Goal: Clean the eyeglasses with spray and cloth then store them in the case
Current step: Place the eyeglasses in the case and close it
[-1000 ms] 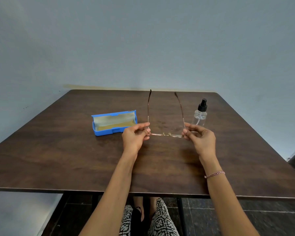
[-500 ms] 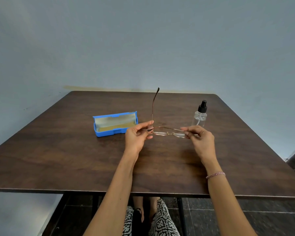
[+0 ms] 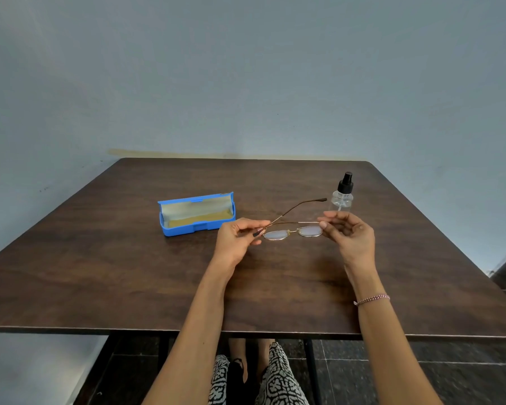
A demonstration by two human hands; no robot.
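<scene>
I hold thin gold-rimmed eyeglasses (image 3: 292, 231) just above the table between both hands. My left hand (image 3: 238, 239) pinches the left end of the frame. My right hand (image 3: 349, 236) pinches the right end. One temple lies folded across behind the lenses; the other angles up toward the right. The blue case (image 3: 196, 214) lies open to the left, with a yellowish cloth or lining inside. A clear spray bottle (image 3: 343, 194) with a black pump top stands behind my right hand.
The dark wooden table (image 3: 129, 273) reaches to a grey wall at the back. Its front edge is near my lap, and its right edge drops to a tiled floor.
Both temples pointed away from me a second ago. The right one folded in first, then the left one swung down across the frame. My hands stayed in place.
</scene>
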